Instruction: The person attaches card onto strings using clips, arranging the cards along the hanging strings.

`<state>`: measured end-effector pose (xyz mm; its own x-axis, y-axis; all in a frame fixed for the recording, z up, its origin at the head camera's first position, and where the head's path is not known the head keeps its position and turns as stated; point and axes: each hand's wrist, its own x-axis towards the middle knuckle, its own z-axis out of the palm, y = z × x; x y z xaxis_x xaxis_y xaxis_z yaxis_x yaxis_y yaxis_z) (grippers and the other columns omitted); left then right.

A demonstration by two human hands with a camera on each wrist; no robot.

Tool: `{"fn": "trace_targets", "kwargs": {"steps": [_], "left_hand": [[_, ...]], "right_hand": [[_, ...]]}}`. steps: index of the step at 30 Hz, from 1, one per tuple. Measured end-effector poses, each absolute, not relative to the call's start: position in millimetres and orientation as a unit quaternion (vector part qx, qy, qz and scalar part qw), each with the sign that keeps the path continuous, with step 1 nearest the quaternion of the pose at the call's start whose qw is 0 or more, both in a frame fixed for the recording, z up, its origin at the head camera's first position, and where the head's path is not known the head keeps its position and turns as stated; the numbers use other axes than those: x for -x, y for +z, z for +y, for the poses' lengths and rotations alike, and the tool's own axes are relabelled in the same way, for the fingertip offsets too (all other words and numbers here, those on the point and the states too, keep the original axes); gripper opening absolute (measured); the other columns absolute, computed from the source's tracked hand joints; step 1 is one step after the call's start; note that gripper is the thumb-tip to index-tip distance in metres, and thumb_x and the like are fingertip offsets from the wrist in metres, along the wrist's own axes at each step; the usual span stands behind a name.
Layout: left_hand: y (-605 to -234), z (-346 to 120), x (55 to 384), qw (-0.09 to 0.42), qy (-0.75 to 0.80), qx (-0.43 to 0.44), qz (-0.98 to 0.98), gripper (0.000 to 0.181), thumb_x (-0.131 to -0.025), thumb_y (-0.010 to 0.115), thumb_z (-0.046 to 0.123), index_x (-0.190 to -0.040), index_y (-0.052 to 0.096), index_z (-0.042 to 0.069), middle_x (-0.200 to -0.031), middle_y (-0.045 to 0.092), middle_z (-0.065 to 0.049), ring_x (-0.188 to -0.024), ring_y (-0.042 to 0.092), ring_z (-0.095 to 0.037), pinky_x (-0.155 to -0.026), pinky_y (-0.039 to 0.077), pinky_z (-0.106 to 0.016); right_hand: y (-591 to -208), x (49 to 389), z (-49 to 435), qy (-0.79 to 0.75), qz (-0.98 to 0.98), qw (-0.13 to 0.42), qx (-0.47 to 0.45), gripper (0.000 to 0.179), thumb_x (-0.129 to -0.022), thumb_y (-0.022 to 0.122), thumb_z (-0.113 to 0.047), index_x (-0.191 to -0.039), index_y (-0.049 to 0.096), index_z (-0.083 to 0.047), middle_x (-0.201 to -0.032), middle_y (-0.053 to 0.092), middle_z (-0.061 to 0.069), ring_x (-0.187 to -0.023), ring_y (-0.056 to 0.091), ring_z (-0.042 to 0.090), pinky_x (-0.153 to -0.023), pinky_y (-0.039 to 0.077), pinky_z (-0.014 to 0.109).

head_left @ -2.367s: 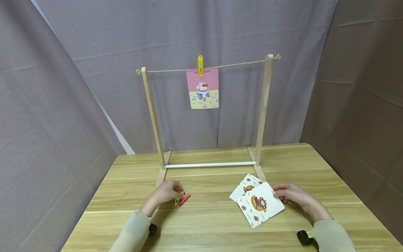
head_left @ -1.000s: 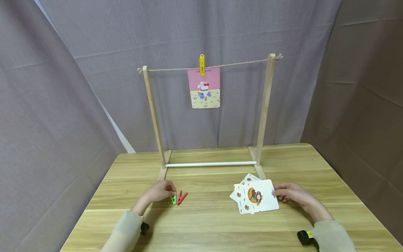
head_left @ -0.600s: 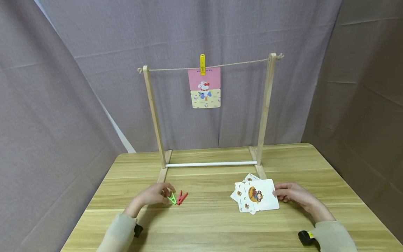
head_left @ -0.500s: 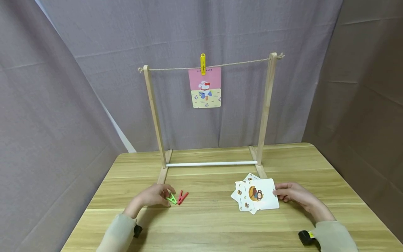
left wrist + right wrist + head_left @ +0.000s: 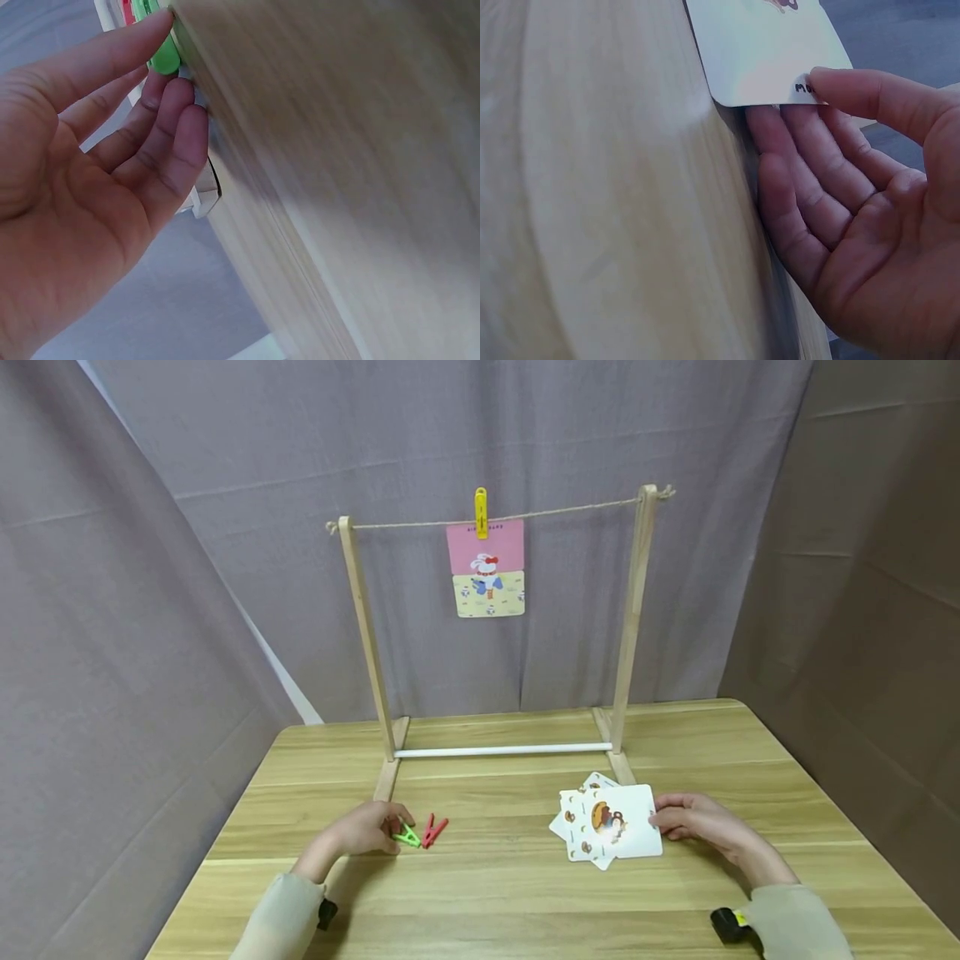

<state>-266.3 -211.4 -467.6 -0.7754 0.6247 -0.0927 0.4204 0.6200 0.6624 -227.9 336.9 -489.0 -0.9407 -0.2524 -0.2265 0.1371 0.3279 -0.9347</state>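
Observation:
My left hand (image 5: pixel 365 828) has its thumb and fingertips around one end of a small green clothespin (image 5: pixel 408 837), low over the table. In the left wrist view the green clothespin (image 5: pixel 166 58) sits between thumb and fingers. A red clothespin (image 5: pixel 434 832) lies just right of it. My right hand (image 5: pixel 701 823) pinches the near right edge of a white card (image 5: pixel 633 827) printed with a monkey, thumb on top and fingers beneath. Under that card a second white card (image 5: pixel 597 781) lies turned, mostly covered.
Behind the hands stands a wooden frame (image 5: pixel 633 610) with a white crossbar (image 5: pixel 502 750) and a string (image 5: pixel 577 511) across its top. A yellow clothespin (image 5: pixel 482 514) holds a pink and yellow rabbit card (image 5: pixel 487 589) on the string. Grey curtains surround the wooden table (image 5: pixel 517 893).
The left hand has shifted left, drawing the green clothespin away from the red one. The right hand's card has turned straighter over the second card; the hand itself has barely moved.

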Motion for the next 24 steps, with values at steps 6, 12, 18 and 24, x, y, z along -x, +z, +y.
{"fn": "trace_targets", "kwargs": {"steps": [6, 12, 18, 24], "left_hand": [[-470.5, -213.2, 268.2, 0.152, 0.315, -0.296, 0.889, 0.036, -0.077, 0.078, -0.007, -0.11, 0.067, 0.0, -0.086, 0.064, -0.006, -0.081, 0.059, -0.019, -0.073, 0.05, -0.029], [-472.7, -214.4, 268.4, 0.146, 0.311, -0.291, 0.893, 0.033, -0.078, 0.079, -0.005, -0.107, 0.068, 0.001, -0.085, 0.063, -0.005, -0.079, 0.057, -0.016, -0.071, 0.049, -0.029], [-472.3, -215.4, 267.8, 0.142, 0.316, -0.295, 0.891, 0.03, -0.076, 0.079, -0.006, -0.103, 0.068, 0.001, -0.085, 0.063, -0.006, -0.077, 0.057, -0.016, -0.069, 0.048, -0.028], [-472.0, -214.9, 268.0, 0.132, 0.309, -0.299, 0.893, 0.029, -0.076, 0.081, -0.005, -0.101, 0.068, 0.002, -0.086, 0.063, -0.007, -0.078, 0.059, -0.019, -0.07, 0.048, -0.03]], "right_hand": [[-489.2, 228.0, 337.4, -0.59, 0.787, 0.172, 0.062, 0.046, -0.094, 0.066, -0.008, -0.126, 0.049, 0.02, -0.101, 0.068, 0.003, -0.086, 0.064, 0.012, -0.075, 0.056, 0.027], [-488.8, 228.4, 337.4, -0.596, 0.782, 0.169, 0.068, 0.051, -0.096, 0.065, -0.008, -0.132, 0.043, 0.02, -0.104, 0.067, 0.004, -0.087, 0.063, 0.011, -0.075, 0.056, 0.028], [-489.0, 228.6, 336.6, -0.604, 0.775, 0.174, 0.06, 0.051, -0.097, 0.063, -0.009, -0.132, 0.042, 0.021, -0.103, 0.067, 0.003, -0.087, 0.064, 0.014, -0.075, 0.056, 0.029], [-488.4, 228.9, 335.4, -0.609, 0.771, 0.176, 0.062, 0.051, -0.1, 0.059, -0.013, -0.132, 0.042, 0.024, -0.103, 0.069, 0.005, -0.087, 0.066, 0.016, -0.077, 0.057, 0.03]]}}
